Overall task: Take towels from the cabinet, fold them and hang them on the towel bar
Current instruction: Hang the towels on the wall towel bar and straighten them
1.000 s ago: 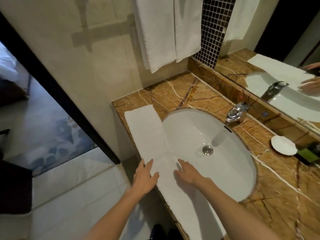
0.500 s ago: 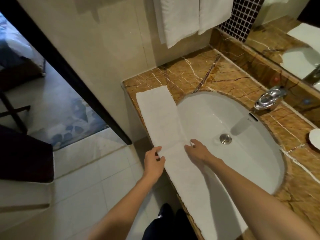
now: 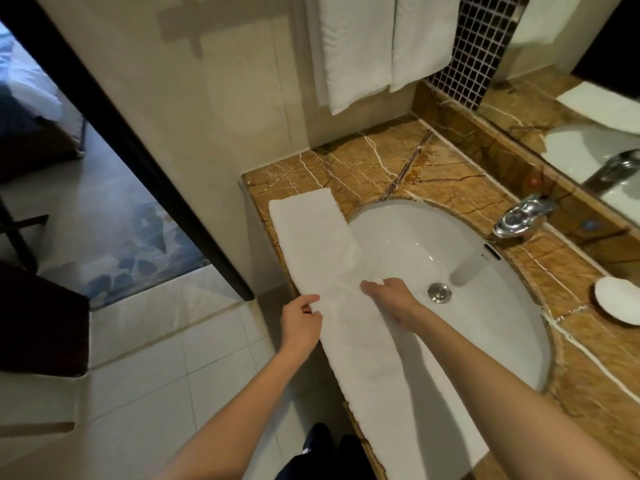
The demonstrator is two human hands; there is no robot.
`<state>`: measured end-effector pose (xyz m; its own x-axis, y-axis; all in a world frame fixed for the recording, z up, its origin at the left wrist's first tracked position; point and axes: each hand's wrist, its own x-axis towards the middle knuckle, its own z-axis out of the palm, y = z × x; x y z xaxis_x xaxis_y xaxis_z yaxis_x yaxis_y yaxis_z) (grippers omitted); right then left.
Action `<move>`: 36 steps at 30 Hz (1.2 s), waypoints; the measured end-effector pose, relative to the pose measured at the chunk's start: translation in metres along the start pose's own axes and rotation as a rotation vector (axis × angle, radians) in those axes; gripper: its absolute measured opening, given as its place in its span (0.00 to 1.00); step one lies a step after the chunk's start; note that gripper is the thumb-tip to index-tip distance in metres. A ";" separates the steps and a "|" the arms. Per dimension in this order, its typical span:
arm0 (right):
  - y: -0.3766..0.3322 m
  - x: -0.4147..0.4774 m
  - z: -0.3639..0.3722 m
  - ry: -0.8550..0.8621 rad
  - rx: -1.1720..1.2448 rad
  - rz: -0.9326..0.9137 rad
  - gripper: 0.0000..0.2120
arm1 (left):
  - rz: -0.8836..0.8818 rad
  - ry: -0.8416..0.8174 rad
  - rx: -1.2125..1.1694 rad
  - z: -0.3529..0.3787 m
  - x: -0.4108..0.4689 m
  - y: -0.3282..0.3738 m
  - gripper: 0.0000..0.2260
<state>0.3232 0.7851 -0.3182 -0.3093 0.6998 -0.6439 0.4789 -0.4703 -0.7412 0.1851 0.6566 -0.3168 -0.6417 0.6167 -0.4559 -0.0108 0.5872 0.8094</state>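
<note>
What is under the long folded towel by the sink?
The folded towel lies along the front edge of the marble counter, overlapping the rim of the sink. The counter and rim right beneath it are covered. The left hand and right hand pinch its middle.

Marble counter (image 3: 446,174): towel (image 3: 311,237) (folded strip), white dish (image 3: 618,304).

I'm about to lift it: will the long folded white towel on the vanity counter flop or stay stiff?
Probably floppy: the folded towel puckers where the left hand and right hand pinch it. Held mid-length, both long ends would likely droop. Thin layers, so likely light.
</note>
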 end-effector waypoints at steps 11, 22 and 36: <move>-0.054 -0.032 -0.012 0.054 -0.152 -0.063 0.33 | -0.130 -0.088 -0.524 -0.031 -0.020 0.063 0.14; -0.125 -0.087 -0.015 -0.181 0.177 -0.146 0.11 | 0.234 -0.065 -0.361 -0.082 -0.028 0.150 0.18; -0.281 -0.204 -0.003 0.136 0.153 -0.768 0.13 | 0.619 -0.136 -0.366 -0.200 -0.063 0.284 0.20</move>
<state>0.2547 0.7764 0.0217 -0.3996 0.9133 0.0792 0.0514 0.1086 -0.9928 0.0690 0.6792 0.0162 -0.5130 0.8523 0.1022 0.0521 -0.0879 0.9948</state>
